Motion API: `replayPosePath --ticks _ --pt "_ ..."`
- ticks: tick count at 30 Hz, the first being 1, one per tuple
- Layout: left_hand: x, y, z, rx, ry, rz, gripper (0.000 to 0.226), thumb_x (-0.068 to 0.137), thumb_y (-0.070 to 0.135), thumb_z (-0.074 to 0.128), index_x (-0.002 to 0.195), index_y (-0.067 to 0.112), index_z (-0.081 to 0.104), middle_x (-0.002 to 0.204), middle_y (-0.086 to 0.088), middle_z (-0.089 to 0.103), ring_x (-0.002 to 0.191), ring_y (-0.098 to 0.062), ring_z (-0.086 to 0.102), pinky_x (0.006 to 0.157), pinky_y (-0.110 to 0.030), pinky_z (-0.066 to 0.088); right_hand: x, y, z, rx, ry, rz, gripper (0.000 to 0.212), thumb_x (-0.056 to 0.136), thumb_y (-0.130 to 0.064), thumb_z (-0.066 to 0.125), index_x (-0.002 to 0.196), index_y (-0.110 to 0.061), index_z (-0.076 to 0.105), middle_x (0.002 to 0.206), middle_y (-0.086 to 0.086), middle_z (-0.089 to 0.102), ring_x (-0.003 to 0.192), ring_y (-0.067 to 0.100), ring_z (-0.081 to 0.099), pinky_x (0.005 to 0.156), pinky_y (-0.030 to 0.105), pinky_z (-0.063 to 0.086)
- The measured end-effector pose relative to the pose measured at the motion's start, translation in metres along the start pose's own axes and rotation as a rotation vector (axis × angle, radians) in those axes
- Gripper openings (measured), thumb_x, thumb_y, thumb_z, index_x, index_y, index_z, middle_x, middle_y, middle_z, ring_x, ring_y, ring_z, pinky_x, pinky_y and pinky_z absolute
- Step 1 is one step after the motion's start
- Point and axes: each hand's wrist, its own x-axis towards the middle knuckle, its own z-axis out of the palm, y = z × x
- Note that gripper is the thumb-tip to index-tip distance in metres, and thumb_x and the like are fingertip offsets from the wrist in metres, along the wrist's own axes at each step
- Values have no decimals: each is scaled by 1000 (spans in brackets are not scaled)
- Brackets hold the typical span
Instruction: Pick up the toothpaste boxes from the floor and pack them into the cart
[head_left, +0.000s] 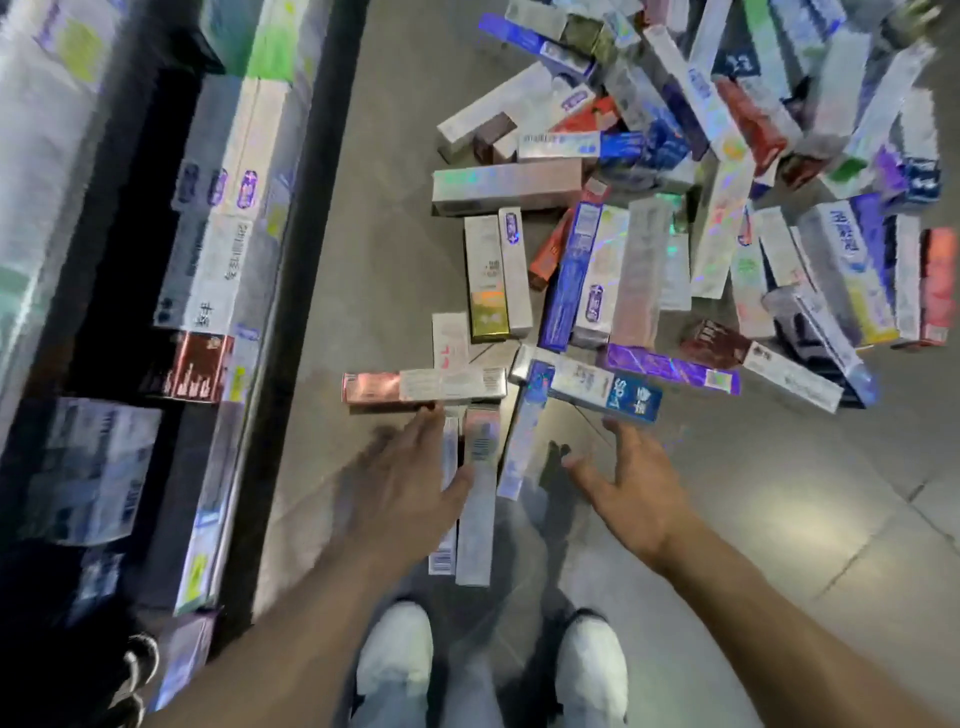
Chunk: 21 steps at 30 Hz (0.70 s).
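Pick-up step: left hand (410, 483) and right hand (636, 491), both spread and holding nothing, reach at lower centre toward floor-strewn toothpaste boxes (613, 244); next, probably (motion blur) clasp the nearest, then carry to the cart (306, 218) at left.

Cart (311, 218) along the left, boxes (218, 260) packed inside it. Toothpaste boxes (649, 218) heaped on the floor (779, 519) to the right of the cart, spreading toward the far right. Both hands (410, 483) out over the nearest boxes, shoes (395, 660) on the floor below them.
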Motion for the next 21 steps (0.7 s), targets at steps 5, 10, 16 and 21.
replayPosePath --ticks 5,10,16,21 --pt "40 -34 76 -352 89 -164 50 97 48 56 140 25 44 141 4 50 129 -16 45 94 -30 33 65 25 75 208 4 107 67 98 -44 60 151 -10 37 154 9 45 140 27 43 111 33 34" --pt "59 -58 103 -840 -53 -315 46 91 50 67 128 24 60 119 8 69 109 -9 65 86 -21 50 113 30 125 535 1 193 85 81 -62 69 145 -11 44 136 11 60 122 29 59 108 49 44" --pt "66 -70 119 -956 -194 -424 96 65 77 77 139 21 52 131 2 67 116 -17 65 105 -45 50 139 29 151 709 28 217 89 53 -69 70 125 -21 52 109 4 70 99 25 69 95 52 54" --pt "57 -63 92 -1038 -149 -399 78 71 73 76 133 31 55 117 7 73 107 -18 70 101 -52 52 118 20 141 742 -21 180 32 81 -39 78 104 -23 62 99 6 75 92 27 73 89 56 57"
